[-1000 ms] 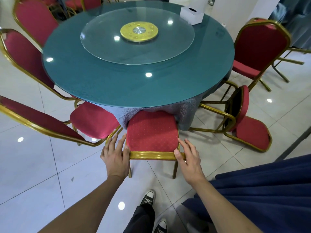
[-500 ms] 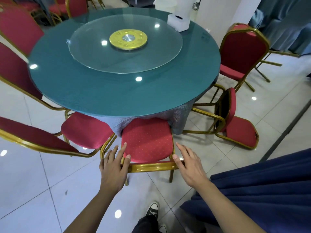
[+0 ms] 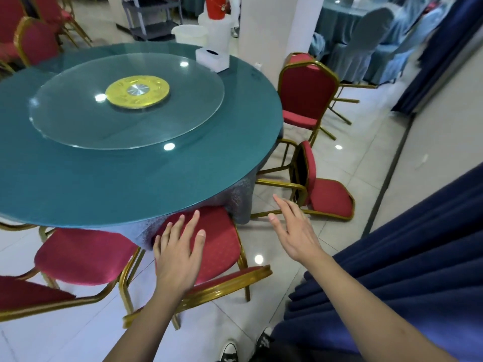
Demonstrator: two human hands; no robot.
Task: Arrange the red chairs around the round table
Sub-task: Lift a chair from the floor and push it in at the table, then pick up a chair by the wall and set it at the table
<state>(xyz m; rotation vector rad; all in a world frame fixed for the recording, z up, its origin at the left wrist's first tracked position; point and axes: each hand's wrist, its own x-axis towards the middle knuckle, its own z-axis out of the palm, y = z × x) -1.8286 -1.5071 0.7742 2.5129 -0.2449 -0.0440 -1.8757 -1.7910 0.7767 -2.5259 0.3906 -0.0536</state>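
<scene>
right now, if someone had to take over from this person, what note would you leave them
Left hand: open, fingers spread, over the seat of the near chair, holding nothing.
Right hand: open, in the air, reaching toward the tipped chair.
Round table: the near chair is pushed in, its seat partly under the edge. Another red chair stands to its left, and an upright chair stands at the right side.
Done: near chair looks placed.
Left: the tipped chair lies on its side on the floor by the table; stand it up and set it in the gap on the right.
</scene>
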